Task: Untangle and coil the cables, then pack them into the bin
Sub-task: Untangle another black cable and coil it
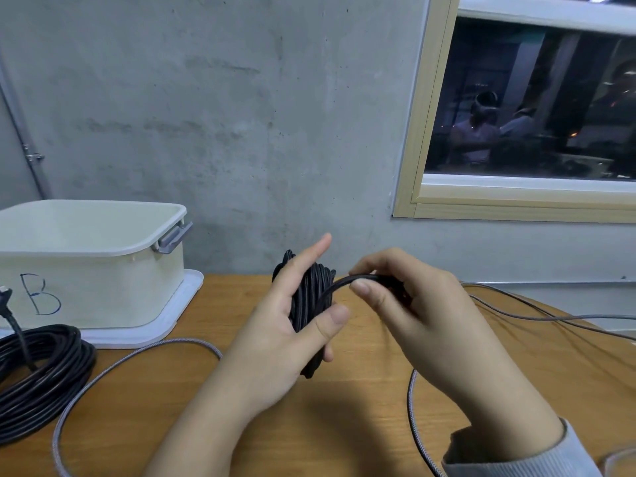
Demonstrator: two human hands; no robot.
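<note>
- Winding is under way: the black coil (311,315) is held upright above the wooden table (344,425), clamped by the left hand (289,325), thumb pressed on, forefinger extended.
- Its loose end (339,283) is pinched by the right hand (409,304), seemingly for wrapping round.
- The bin (93,256) is kept near, left; a grey braided cable (137,352) is left uncoiled.

- Single head-worn wide-angle view, looking forward and slightly down across the wooden table (344,425).
- Faces the concrete wall (241,115); window (530,108) far right, white bin (93,263) far left.
- Close range: both hands fill centre frame.
</note>
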